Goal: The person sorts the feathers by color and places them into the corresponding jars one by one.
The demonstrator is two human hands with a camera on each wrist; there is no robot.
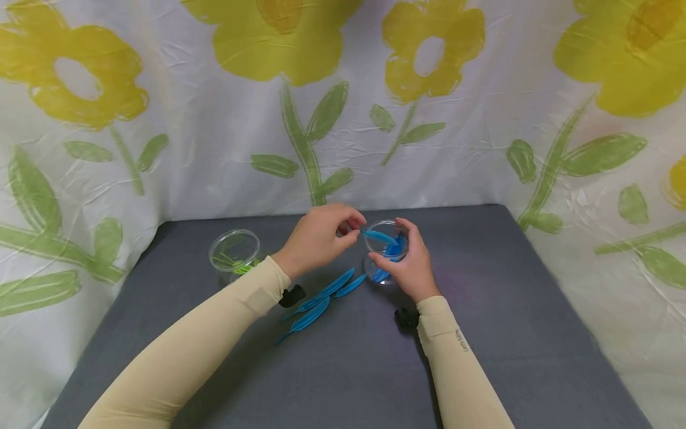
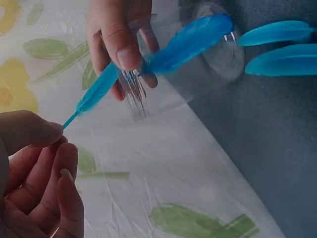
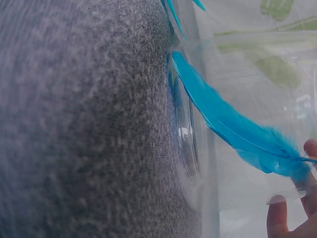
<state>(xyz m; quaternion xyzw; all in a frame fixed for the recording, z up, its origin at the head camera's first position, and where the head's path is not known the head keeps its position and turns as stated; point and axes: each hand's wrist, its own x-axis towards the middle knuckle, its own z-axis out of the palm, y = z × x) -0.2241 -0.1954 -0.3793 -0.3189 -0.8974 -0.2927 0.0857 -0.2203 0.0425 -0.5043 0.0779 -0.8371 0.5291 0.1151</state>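
My left hand point(image 1: 321, 235) pinches a blue feather point(image 2: 98, 89) by its quill between thumb and fingertips. The feather's far end reaches over the mouth of a clear plastic cup point(image 1: 370, 274). My right hand point(image 1: 412, 268) grips this cup near its rim, thumb on one side and fingers on the other. Inside the cup lies another blue feather point(image 3: 237, 131), also seen through the wall in the left wrist view. On the table just left of the cup, three blue feathers point(image 1: 311, 314) lie close together.
A second clear cup point(image 1: 211, 253) stands at the back left, with thin bright green pieces point(image 1: 243, 268) in it. Dark grey cloth point(image 1: 493, 357) covers the table. Behind and beside it hangs a white curtain point(image 1: 214, 149) printed with yellow flowers.
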